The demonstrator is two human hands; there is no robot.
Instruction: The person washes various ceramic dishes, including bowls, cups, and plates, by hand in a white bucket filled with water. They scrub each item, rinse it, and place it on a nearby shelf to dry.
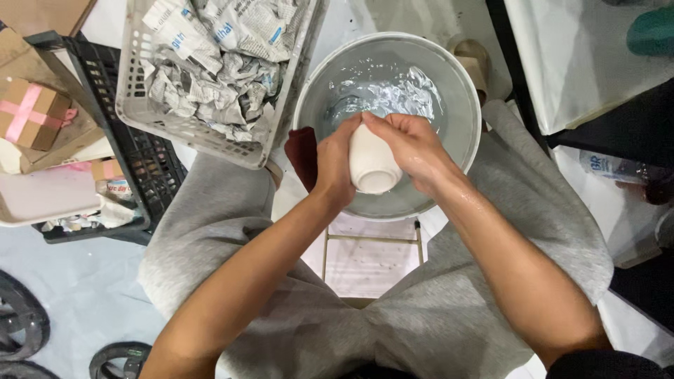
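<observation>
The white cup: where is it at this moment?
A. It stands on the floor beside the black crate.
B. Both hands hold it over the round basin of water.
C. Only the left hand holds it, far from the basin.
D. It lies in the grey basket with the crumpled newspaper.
B: the white cup sits between the left hand and the right hand, directly above the water-filled basin.

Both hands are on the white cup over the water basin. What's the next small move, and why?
Probably dip the white cup back into the water of the basin and rub on. Left hand and right hand clasp it from both sides just above the water, base toward the camera, and the right forearm is wet.
</observation>
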